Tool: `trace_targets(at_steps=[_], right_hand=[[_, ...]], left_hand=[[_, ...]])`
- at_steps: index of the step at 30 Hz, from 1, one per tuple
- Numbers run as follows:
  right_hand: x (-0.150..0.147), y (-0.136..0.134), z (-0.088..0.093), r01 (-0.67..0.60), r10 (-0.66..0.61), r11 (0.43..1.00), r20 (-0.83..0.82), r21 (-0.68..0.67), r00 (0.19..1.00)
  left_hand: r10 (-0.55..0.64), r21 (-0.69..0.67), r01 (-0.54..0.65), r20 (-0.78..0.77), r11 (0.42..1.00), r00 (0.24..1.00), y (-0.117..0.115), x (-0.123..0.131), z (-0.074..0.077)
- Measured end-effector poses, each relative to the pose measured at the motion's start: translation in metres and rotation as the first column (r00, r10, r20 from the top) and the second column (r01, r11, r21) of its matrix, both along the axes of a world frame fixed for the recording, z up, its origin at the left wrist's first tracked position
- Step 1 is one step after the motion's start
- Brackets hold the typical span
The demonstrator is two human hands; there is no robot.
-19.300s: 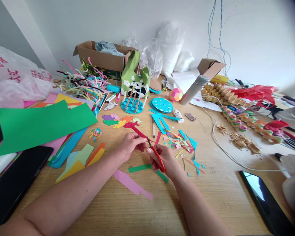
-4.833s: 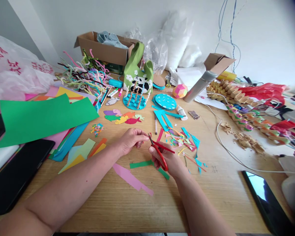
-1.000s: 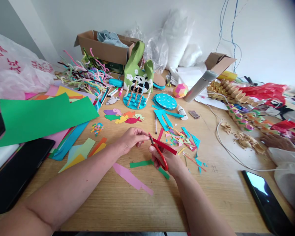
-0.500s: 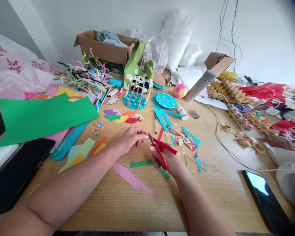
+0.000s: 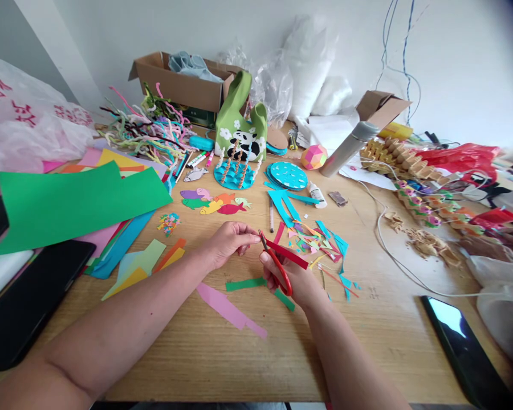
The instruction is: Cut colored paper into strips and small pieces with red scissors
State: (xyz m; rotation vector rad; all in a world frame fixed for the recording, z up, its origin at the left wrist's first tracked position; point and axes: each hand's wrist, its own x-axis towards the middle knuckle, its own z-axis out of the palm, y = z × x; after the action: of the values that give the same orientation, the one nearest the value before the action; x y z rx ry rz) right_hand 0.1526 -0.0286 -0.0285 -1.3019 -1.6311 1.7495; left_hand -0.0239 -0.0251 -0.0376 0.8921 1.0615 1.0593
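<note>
Right hand (image 5: 297,281) tight around scissors (image 5: 279,269), left hand (image 5: 231,242) tight on red strip (image 5: 290,255), blurred red Chinese characters (image 5: 24,114) on plastic bag (image 5: 29,145).

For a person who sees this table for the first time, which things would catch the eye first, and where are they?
Probably the large green sheet, lying on other coloured papers at the left. Next might come the green panda bag, at the back near the middle. Near the centre, the red-handled scissors in the right hand also stand out, beside a red paper strip.
</note>
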Motion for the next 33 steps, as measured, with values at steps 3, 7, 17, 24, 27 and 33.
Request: trace_targets(at_steps=[3,7,17,24,27,33], right_hand=[[-0.001,0.0,0.002,-0.006,0.006,1.0,-0.002,-0.004,1.0],[-0.002,-0.001,0.007,0.001,-0.001,1.0,0.021,0.005,1.0],[-0.003,-0.002,0.008,0.036,-0.036,0.999,0.02,-0.015,0.999],[-0.004,-0.002,0.012,0.034,-0.033,0.999,0.047,-0.015,0.998],[-0.004,-0.001,0.011,0.035,-0.035,0.999,0.045,-0.009,0.998],[-0.003,-0.002,0.009,0.026,-0.026,1.0,0.017,0.005,1.0]], left_hand=[[-0.009,0.006,0.009,-0.006,1.0,1.0,0.0,0.0,0.001],[-0.015,0.006,0.015,-0.012,1.0,1.0,-0.001,0.0,0.002],[-0.009,0.001,0.009,-0.012,1.0,1.0,-0.001,0.0,0.002],[-0.008,-0.002,0.008,-0.008,1.0,1.0,0.0,0.0,0.0],[-0.002,-0.003,0.002,-0.004,1.0,1.0,0.0,-0.001,0.0],[-0.011,0.003,0.011,0.0,1.0,1.0,0.0,0.0,0.002]])
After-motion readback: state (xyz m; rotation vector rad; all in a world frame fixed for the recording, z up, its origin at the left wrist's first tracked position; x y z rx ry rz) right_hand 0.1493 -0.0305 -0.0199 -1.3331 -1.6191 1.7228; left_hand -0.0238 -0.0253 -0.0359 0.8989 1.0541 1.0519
